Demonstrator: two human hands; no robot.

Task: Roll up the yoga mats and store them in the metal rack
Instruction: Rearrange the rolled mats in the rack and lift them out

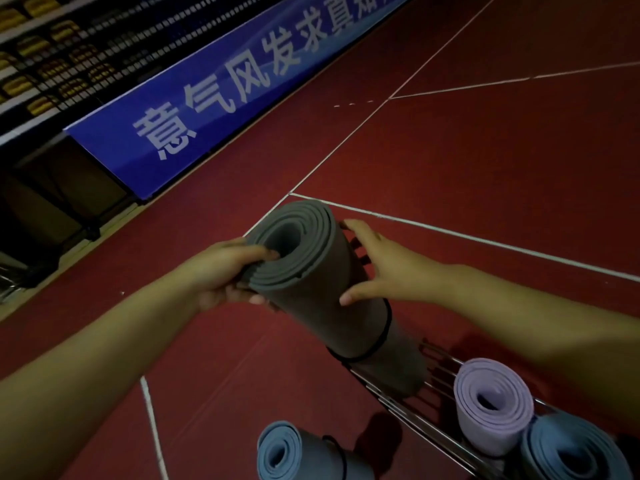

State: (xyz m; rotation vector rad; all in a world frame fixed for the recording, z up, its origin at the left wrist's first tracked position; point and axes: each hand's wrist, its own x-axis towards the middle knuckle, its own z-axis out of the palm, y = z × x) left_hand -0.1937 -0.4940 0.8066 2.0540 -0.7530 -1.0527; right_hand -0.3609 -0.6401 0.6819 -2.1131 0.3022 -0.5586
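— Red court floor point(450, 161) underfoot; where's the grey mat point(311, 285)?

— Rolled, tilted, lower end in the metal rack point(408, 407). Left hand point(221, 271) grips its top edge; right hand point(384, 268) lies spread against its side.

— Step?

— Stowing, I'd judge. Next: stand it beside the lilac mat point(491, 407). Blue banner point(214, 95) behind.

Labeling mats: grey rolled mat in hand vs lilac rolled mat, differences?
The grey mat is gripped by the left hand and touched by the right hand; the lilac mat stands untouched. Grey leans, with a black strap; lilac stands more upright, no strap visible. Both are rolled, lower ends in the metal rack.
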